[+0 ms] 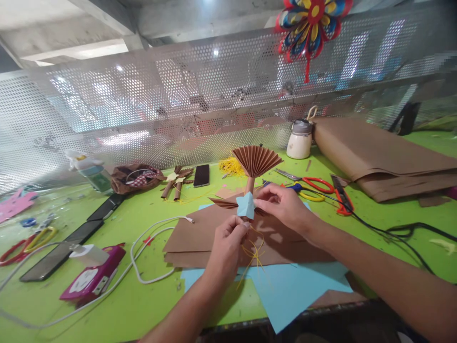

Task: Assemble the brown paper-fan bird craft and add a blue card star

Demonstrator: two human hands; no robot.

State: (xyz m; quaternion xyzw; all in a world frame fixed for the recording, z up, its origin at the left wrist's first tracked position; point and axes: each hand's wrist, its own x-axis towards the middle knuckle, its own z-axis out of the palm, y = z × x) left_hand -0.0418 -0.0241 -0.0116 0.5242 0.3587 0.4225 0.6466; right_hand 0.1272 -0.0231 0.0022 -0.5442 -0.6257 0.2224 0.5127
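Green tabletop (134, 307): centre, brown paper figure (250, 186) has fan (257, 159) and blue star (245, 206) on, yellow threads (255, 255) seemingly unfinished; left hand (228, 238) pinches its base, right hand (283, 205) the star's edge; starred pieces (177, 190) far left.

We see perforated translucent sheeting (171, 100) behind lime-green bench (143, 295), light spots glinting across it. Pale concrete ceiling with beams (110, 19) above. Red, blue and yellow looped ornament (314, 28) hanging at upper right. Our bench edge dark.
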